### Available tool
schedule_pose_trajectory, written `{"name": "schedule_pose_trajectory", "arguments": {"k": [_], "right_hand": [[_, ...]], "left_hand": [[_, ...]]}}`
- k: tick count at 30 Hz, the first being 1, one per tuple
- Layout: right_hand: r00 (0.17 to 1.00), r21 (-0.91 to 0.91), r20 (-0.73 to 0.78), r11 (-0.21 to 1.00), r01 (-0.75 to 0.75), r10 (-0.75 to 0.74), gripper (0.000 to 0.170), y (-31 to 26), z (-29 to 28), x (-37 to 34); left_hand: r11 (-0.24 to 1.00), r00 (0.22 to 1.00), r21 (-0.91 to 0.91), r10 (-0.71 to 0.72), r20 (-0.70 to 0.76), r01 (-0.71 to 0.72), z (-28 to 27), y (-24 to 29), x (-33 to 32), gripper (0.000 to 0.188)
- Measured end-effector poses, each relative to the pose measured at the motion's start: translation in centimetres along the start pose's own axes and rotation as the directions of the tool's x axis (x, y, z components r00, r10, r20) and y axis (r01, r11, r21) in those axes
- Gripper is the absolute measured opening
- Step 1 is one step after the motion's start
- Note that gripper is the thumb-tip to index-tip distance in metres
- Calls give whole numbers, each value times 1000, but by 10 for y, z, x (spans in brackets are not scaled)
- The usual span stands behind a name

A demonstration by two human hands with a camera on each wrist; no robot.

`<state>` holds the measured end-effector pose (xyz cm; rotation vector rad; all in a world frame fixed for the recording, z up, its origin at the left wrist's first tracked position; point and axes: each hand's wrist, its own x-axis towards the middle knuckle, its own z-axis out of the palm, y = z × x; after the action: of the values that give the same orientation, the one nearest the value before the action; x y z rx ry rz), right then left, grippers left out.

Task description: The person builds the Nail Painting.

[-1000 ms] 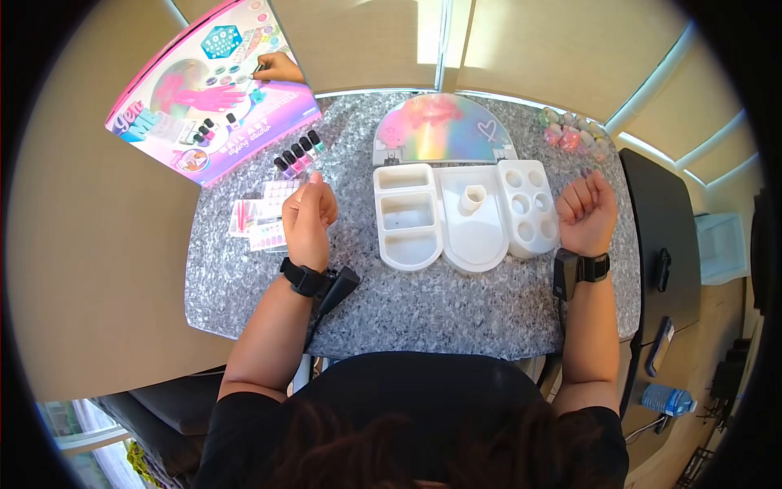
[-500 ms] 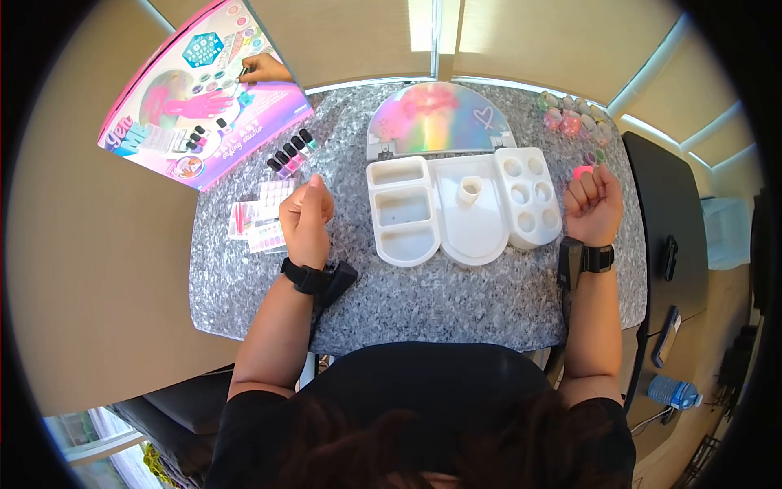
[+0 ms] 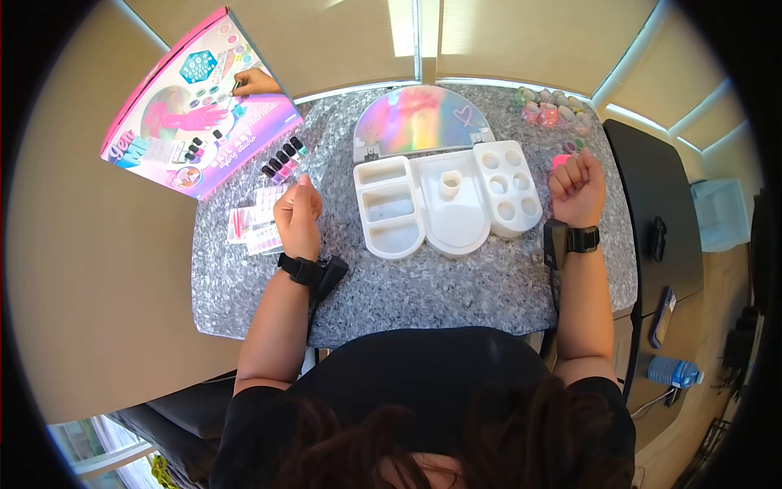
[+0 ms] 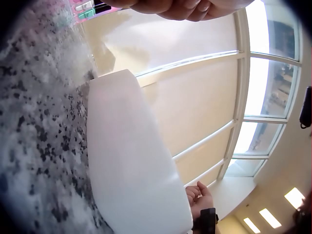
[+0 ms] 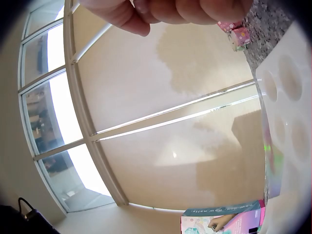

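Note:
My left hand (image 3: 298,218) is held over the left of the grey speckled table (image 3: 432,285), fingers curled and thumb along the top, gripping nothing. Beside it lie nail sticker sheets (image 3: 262,240) and a row of nail polish bottles (image 3: 279,171) with black caps. On the right, my right hand (image 3: 577,196) also has curled fingers around nothing, near a pink item (image 3: 562,160) partly hidden behind it. Between both hands sits a white tray (image 3: 458,228) with compartments, a hollow post and round holes. A rainbow, half-round panel (image 3: 391,122) adjoins its far side.
A nail art kit box (image 3: 175,138) stands at the back left. Small colourful containers (image 3: 547,114) cluster at the back right. Beyond the table's right edge are a black surface (image 3: 652,196), a phone (image 3: 662,318), a water bottle (image 3: 674,372) and a clear bin (image 3: 721,216).
The head view has shifted slightly, so the table and tray appear a little further left and higher. Both hands keep their curled pose, and the pink item by the right hand has come into view.

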<state>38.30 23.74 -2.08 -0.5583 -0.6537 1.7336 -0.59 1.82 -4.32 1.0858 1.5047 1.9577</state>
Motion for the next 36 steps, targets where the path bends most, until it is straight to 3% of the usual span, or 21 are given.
{"name": "schedule_pose_trajectory", "arguments": {"k": [7, 10, 12, 13, 14, 16, 17, 18, 19, 20, 22, 26, 28, 32, 36], "right_hand": [[999, -17, -19, 999, 38, -39, 47, -4, -4, 6], [999, 39, 4, 998, 40, -40, 47, -27, -8, 1], [995, 268, 60, 959, -94, 81, 45, -63, -4, 5], [998, 136, 26, 989, -51, 48, 43, -78, -3, 9], [996, -61, -80, 998, 31, -36, 40, -86, 9, 10], [999, -377, 23, 925, 38, -32, 28, -107, -7, 30], [999, -382, 16, 923, 50, -47, 28, -106, -17, 43], [966, -779, 133, 580, 239, -220, 21, -98, -29, 58], [902, -937, 313, 58, 344, -297, 22, -97, -34, 68], [942, -941, 295, -220, 257, -163, 24, -102, -32, 72], [974, -926, 225, -312, 212, -7, 23, -95, -39, 84], [972, -907, 220, -351, 233, 78, 27, -87, -36, 94], [965, -808, 239, -528, 260, 109, 31, -87, -28, 88], [979, -808, 166, -552, 206, 123, 33, -83, -23, 90], [962, -847, 258, -458, 270, 89, 30, -81, -5, 90]], "left_hand": [[996, 998, -72, -55, -2, 55, -6, -9, 4, 55], [999, 997, 22, -40, -59, 41, -5, -10, 4, 54], [998, 998, 17, -55, -34, 55, -8, -11, 4, 54], [999, 999, 20, -43, -28, 44, -3, -7, 3, 56], [997, 994, 55, -54, 94, 49, -11, -4, 1, 47], [993, 981, 115, -55, 185, 34, -8, -7, 2, 25], [994, 979, 103, -52, 199, 32, -2, -3, 0, 25], [974, 971, 225, -70, 229, 17, 5, 3, -3, 23], [938, 963, 345, -91, 252, -2, 10, 6, -7, 37], [940, 963, 342, -86, 254, -6, 12, 5, -7, 37], [941, 948, 337, -120, 293, 15, 12, 1, -8, 47], [910, 943, 411, -89, 320, -54, 11, 6, -8, 47], [904, 945, 420, -68, 320, -77, 12, 10, -7, 50], [867, 938, 474, -24, 346, -153, 14, 10, -6, 49], [838, 922, 492, 31, 387, -235, 14, 10, -6, 47]]}}
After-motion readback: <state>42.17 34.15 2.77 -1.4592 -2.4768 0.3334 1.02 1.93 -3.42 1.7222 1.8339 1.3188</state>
